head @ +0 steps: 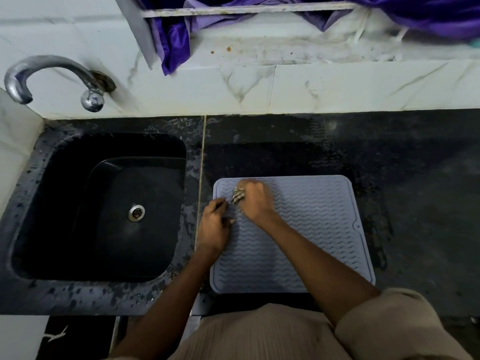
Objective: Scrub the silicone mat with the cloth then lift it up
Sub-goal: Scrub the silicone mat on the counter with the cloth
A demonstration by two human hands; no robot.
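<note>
- Silicone mat (298,229) lies flat on the dark counter (415,178), beside the sink (39,203).
- Right hand (255,201) has its fingers bunched round the cloth (237,197), mid-scrub near the far-left corner.
- Left hand (214,227) pins the mat's edge, fingers curled.
- Next up I'd guess: cover the rest, then lift.

Dark speckled stone counter (389,157), wet and blotched, dimly lit. Sunk into its left part, a black sink (109,203) with a metal drain (136,212) at the bottom. Above it, a curved chrome tap (52,76) fixed to white marble-veined wall tiles (285,87). Higher up, a stained window ledge (285,51) under a grey frame (233,10), purple curtain (174,45) hanging over it.
</note>
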